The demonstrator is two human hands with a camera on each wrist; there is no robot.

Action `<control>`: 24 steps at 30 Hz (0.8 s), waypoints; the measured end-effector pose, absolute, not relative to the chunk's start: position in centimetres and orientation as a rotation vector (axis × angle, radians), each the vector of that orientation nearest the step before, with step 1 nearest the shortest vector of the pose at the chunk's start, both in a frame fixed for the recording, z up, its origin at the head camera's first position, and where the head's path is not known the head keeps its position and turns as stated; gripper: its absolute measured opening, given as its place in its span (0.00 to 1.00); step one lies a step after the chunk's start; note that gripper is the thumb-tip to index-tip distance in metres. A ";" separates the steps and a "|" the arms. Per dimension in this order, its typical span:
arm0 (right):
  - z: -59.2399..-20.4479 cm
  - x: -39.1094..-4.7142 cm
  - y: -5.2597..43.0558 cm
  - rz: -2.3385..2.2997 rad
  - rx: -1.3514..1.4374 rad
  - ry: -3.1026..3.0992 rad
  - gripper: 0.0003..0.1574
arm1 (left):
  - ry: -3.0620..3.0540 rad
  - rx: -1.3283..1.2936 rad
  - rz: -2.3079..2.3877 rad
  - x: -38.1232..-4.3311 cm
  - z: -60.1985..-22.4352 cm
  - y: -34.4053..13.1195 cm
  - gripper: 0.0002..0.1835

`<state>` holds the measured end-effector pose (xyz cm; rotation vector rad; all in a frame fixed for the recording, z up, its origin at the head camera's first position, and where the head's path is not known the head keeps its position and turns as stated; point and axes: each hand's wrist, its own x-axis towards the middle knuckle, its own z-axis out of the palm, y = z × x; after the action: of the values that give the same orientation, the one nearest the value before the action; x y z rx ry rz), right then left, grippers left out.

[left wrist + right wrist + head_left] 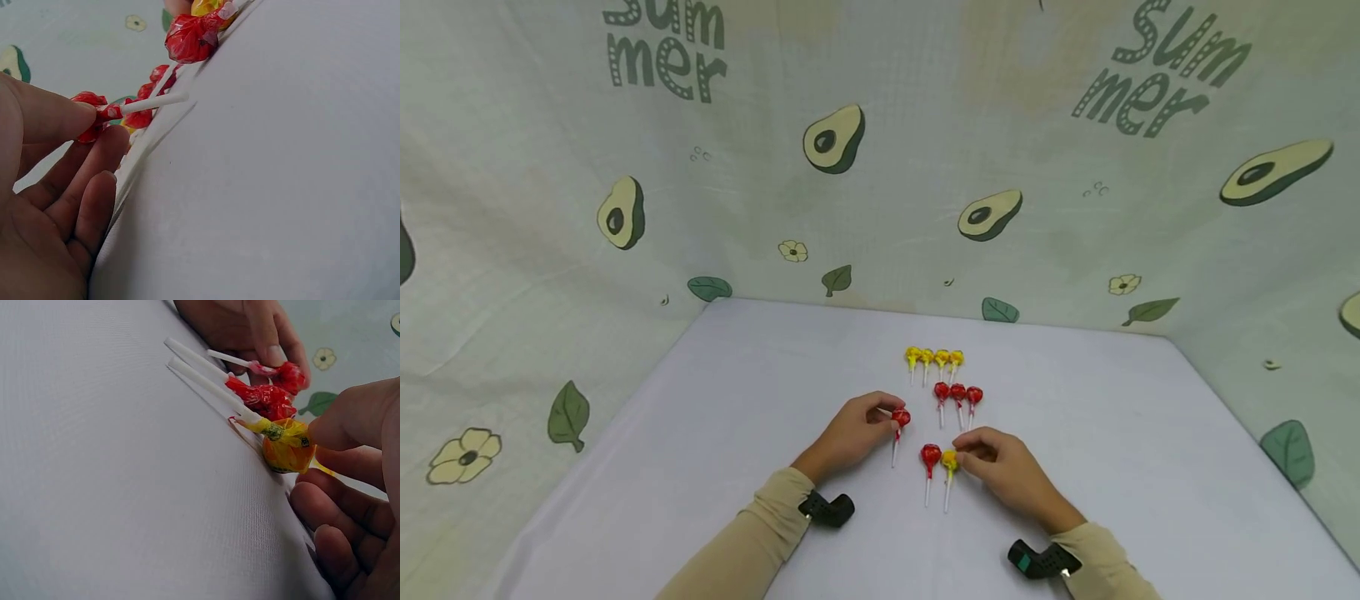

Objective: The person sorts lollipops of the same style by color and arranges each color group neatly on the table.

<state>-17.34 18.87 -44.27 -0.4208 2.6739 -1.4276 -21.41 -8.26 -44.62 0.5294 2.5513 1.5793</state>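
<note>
My left hand (859,433) pinches a red-wrapped lollipop (901,417) between thumb and fingers, just below its round head. In the left wrist view the white stick of that lollipop (153,103) points away from the fingers, and the other fingers curl loosely below. My right hand (1003,468) has thumb and finger at the head of a yellow lollipop (290,447), pinching its wrapper at the side. Close beside this one lies another red lollipop (931,455), its stick toward the near edge, between the two hands.
Further back on the white table (760,375) lies a row of three red lollipops (958,392). Behind them is a row of several yellow lollipops (927,357). A printed cloth (910,208) with avocados hangs along the table's back and sides.
</note>
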 end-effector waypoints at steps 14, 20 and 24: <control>-44.3 -17.5 18.9 -1.412 -0.418 2.665 0.09 | 2.486 0.503 1.713 -21.6 -44.6 -8.4 0.17; -44.0 -17.4 18.9 -1.418 -0.440 2.653 0.10 | 2.444 0.469 1.756 -21.5 -44.4 -8.4 0.17; -43.9 -17.3 18.9 -1.399 -0.437 2.655 0.10 | 2.427 0.432 1.782 -21.6 -44.4 -8.2 0.17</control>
<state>-17.27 18.86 -43.88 -0.4372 2.6552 -1.3991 -21.57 -8.16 -44.40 0.4321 2.4268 1.7818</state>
